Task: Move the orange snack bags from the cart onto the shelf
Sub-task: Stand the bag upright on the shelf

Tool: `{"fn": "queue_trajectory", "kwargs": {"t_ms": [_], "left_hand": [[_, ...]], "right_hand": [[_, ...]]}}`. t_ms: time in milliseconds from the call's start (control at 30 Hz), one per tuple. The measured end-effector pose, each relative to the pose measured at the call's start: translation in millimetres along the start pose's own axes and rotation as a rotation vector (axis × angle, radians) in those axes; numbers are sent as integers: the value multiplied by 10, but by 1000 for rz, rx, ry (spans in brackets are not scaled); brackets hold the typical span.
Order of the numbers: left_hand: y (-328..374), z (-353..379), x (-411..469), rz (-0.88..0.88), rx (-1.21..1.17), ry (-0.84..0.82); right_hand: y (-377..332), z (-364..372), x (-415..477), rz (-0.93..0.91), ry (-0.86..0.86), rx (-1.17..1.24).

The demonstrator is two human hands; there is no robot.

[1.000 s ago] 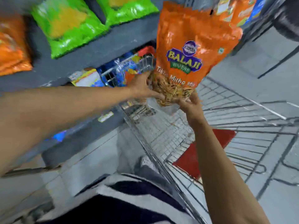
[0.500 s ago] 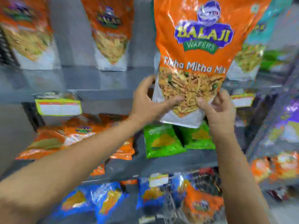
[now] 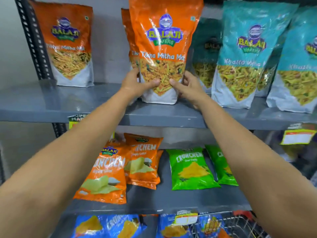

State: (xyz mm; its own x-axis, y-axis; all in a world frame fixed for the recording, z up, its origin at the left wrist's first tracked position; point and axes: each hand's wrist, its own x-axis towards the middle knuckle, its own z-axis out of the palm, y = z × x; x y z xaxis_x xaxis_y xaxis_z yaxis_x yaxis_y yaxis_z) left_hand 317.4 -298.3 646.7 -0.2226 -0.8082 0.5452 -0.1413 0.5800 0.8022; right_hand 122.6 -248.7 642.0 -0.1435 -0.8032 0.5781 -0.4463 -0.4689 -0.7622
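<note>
Both hands, left [image 3: 137, 84] and right [image 3: 187, 86], have a closed grip low on the glossy orange plastic snack pouch [image 3: 163, 48], so I'd plant its white base flat on the grey metal shelf [image 3: 51, 103] before letting go.

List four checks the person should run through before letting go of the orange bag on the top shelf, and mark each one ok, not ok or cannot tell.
1. Orange bag base on the top shelf: ok, its white bottom appears to rest on the board.
2. Bag upright: ok, it stands with only a slight tilt.
3. Grip: ok, left hand and right hand hold its lower sides.
4. Right row: ok, a matching orange bag stands directly behind it, teal bags stand to the right.
5. Will it stand unaided: cannot tell while both hands support it.
</note>
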Motion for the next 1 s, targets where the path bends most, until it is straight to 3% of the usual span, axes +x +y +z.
{"fn": "queue_trajectory", "kwargs": {"t_ms": [267,367,467,567,667,767,867,1000], "left_hand": [[-22,13,-61,-62,13,-37],[115,15,-223,-22,253,93],[265,68,-528,247,521,230],[209,387,-997,395,383,205],[8,957,-1686,457,310,156],[-323,1656,-2554,257,122,23],[-773,2444,-3359,-169,11,-188],[-1363,3289,-4010,-806,18,-329]], "right_hand": [[27,14,-89,23,88,-204],[-142,-17,-265,-84,395,-316],[-290,-163,-718,-163,701,-471],[-69,-300,-1537,119,878,-607],[401,-403,-2651,435,949,-542],[1035,-457,-3787,838,910,-277],[1659,-545,-4579,1158,914,-66],[2229,-561,-5160,1395,912,48]]}}
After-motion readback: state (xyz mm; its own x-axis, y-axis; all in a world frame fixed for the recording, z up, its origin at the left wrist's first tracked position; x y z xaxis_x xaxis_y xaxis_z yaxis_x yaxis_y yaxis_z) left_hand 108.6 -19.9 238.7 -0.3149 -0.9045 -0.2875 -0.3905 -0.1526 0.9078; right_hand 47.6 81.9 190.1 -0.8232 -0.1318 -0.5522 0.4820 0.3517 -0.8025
